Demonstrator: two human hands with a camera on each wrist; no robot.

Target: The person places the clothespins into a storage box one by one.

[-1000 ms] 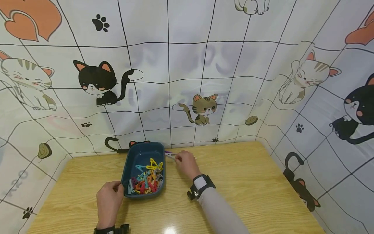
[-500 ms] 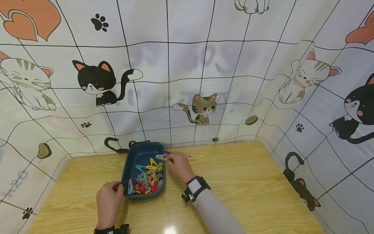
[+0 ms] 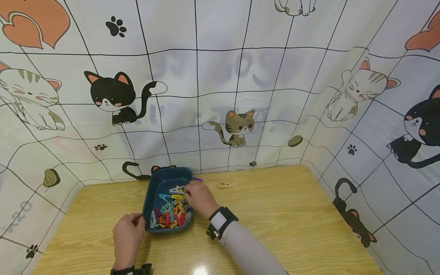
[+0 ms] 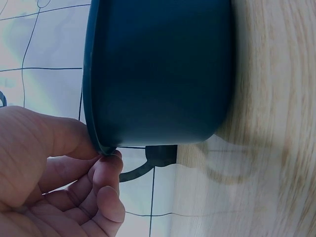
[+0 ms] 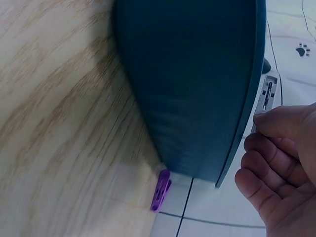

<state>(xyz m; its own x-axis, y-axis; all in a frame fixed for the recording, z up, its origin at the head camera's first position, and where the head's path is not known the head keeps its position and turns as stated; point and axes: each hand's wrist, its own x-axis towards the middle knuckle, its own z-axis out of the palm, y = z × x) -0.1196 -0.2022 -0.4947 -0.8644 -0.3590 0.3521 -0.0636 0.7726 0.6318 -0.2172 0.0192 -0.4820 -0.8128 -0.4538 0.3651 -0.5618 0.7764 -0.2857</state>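
A dark blue basin (image 3: 153,186) sits on the wooden table (image 3: 275,214) with several coloured clothes pegs (image 3: 170,214) heaped in its near half. My left hand (image 3: 138,220) pinches the basin's near-left rim (image 4: 98,143) between thumb and curled fingers (image 4: 108,192). Over the basin's right side, my right hand (image 3: 186,193) pinches a pale grey peg (image 3: 177,189); the right wrist view shows that peg (image 5: 266,94) above the basin's rim (image 5: 247,113). A purple peg (image 5: 161,189) lies on the table against the basin's far right corner.
A beige peg (image 3: 223,185) lies alone on the table to the right of the basin, near the back. A cat-print cloth (image 3: 240,95) walls in the table at the back and on both sides.
My right hand has moved left from the table beside the basin to above its right side, carrying the pale grey peg. The beige peg now shows behind it. The left hand has not moved.
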